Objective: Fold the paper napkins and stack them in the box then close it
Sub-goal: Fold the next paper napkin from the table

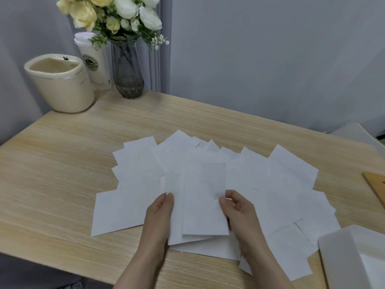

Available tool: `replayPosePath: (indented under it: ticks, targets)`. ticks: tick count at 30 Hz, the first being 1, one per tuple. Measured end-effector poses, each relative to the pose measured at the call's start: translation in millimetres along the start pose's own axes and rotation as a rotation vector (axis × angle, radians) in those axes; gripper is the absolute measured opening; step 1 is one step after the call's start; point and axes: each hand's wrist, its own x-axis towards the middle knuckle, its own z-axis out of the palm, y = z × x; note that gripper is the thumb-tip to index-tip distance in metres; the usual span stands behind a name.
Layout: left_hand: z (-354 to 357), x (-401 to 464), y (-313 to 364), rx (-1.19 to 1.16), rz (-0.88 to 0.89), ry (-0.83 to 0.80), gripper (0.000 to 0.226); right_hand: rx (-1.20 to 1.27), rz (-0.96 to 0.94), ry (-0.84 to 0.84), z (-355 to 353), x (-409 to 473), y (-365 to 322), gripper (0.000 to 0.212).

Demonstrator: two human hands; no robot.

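Several white paper napkins (277, 184) lie spread in an overlapping fan across the middle of the wooden table (62, 174). One napkin (203, 197) is folded in half lengthwise and held just above the pile. My left hand (159, 217) pinches its left edge between thumb and fingers. My right hand (239, 207) pinches its right edge, near the fold. The open white box (337, 255) sits at the bottom right corner of the view, partly cut off; napkins lie against its left side.
At the back left stand a cream bin (60, 84), a white takeaway cup (95, 63) and a grey glass vase (127, 69) of flowers. A wooden piece (376, 186) lies at the right edge, a white board (358, 132) beyond it. A grey wall runs behind the table.
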Motion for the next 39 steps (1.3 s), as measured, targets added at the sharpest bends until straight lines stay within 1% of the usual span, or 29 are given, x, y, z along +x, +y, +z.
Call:
replayPosePath:
  ticks: [3, 10, 18, 22, 24, 26, 28, 29, 30, 34, 36, 39]
  targets:
    - [1.7, 0.5, 0.5, -0.013, -0.005, -0.001, 0.031, -0.078, 0.007, -0.060, 13.6, -2.6, 3.4, 0.020]
    - [4.5, -1.9, 2.8, -0.006, -0.007, -0.007, 0.032, -0.158, -0.069, -0.054, 18.3, -5.0, -2.0, 0.019]
    - [7.2, -5.8, 6.2, -0.009, -0.022, -0.028, 0.031, -0.190, -0.091, -0.084, 17.9, -5.6, -3.6, 0.021]
    - [7.1, -6.1, 5.0, -0.002, 0.004, -0.037, 0.029, -0.196, -0.083, -0.099, 16.8, -6.0, -2.5, 0.021]
    - [6.9, -5.7, 4.3, 0.009, 0.021, -0.049, 0.028, -0.194, -0.082, -0.083, 16.6, -5.9, -1.5, 0.019]
    - [6.5, -5.4, 4.1, 0.003, 0.033, -0.056, 0.026, -0.207, -0.105, -0.008, 16.0, -5.5, 0.8, 0.014]
    - [6.4, -4.5, 3.9, -0.020, 0.037, -0.061, 0.025, -0.258, -0.144, 0.078, 14.8, -5.2, 2.9, 0.021]
    - [6.7, -4.3, 4.1, -0.032, 0.036, -0.065, 0.025, -0.273, -0.149, 0.093, 14.1, -5.3, 3.4, 0.026]
    - [7.3, -4.4, 4.4, -0.040, 0.036, -0.076, 0.025, -0.271, -0.140, 0.085, 13.9, -5.4, 3.4, 0.031]
    - [15.0, -7.6, 3.6, 0.010, 0.062, -0.130, 0.023, -0.194, -0.102, -0.034, 18.5, -8.1, 5.4, 0.040]
    - [19.0, -9.0, 2.6, 0.058, 0.081, -0.137, 0.023, -0.228, -0.117, -0.038, 20.7, -9.4, 7.7, 0.044]
    - [22.1, -9.4, 3.3, 0.103, 0.115, -0.138, 0.029, -0.227, -0.129, -0.031, 19.5, -10.0, 8.9, 0.048]
